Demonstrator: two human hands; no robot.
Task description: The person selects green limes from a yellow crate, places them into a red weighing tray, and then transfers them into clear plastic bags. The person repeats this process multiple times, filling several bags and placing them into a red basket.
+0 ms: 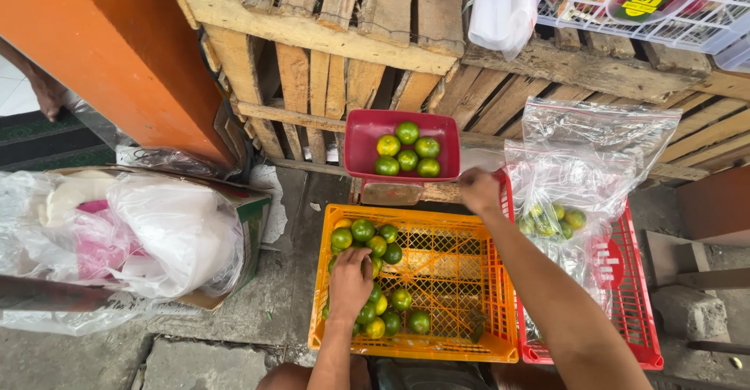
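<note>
My left hand [351, 279] reaches down into an orange plastic crate [461, 281] and its fingers close around small green limes [375, 242] piled at the crate's left side. My right hand [478, 190] rests at the far edge of the crate, beside a red scale tray [361, 136] holding several limes [408, 154]. Whether the right hand grips anything is hidden. A clear plastic bag [582, 171] with a few limes [558, 220] stands just right of that hand, over a red crate [633, 312].
Wooden pallets [328, 39] rise behind the scale. An orange wall [133, 54] stands at the left, with a cardboard box of white plastic bags [156, 234] below it. A white basket [648, 7] sits top right. Another person's foot [48, 97] shows far left.
</note>
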